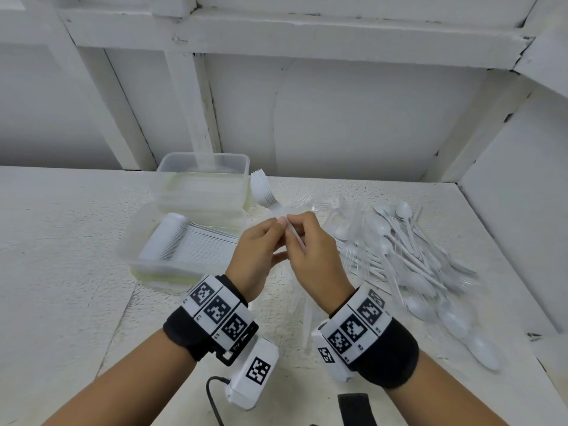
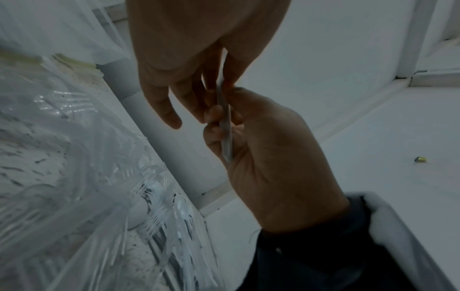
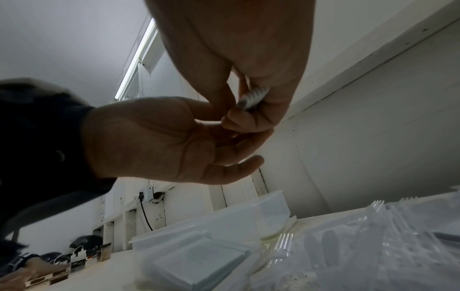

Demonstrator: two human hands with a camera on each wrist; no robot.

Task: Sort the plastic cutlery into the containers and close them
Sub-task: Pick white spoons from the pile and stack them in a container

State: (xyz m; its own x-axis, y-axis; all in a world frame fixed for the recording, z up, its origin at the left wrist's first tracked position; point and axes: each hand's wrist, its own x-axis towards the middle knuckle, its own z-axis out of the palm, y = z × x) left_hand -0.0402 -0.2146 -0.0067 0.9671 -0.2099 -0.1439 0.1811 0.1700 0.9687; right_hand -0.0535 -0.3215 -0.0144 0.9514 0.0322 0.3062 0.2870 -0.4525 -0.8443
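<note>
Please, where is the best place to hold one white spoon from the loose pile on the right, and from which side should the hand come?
Probably pinch a top white spoon at mid-handle, coming from above: the handles are thin and crossed, the bowls rounded and likely slippery.

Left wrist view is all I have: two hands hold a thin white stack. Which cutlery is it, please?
Observer: Forks. In the head view the bundle of white forks fans its tines out beyond the left hand and the right hand, which both pinch its handles.
Operator: Is any container already in use?
Observer: Yes. The near container stands open and holds a neat row of white cutlery.
</note>
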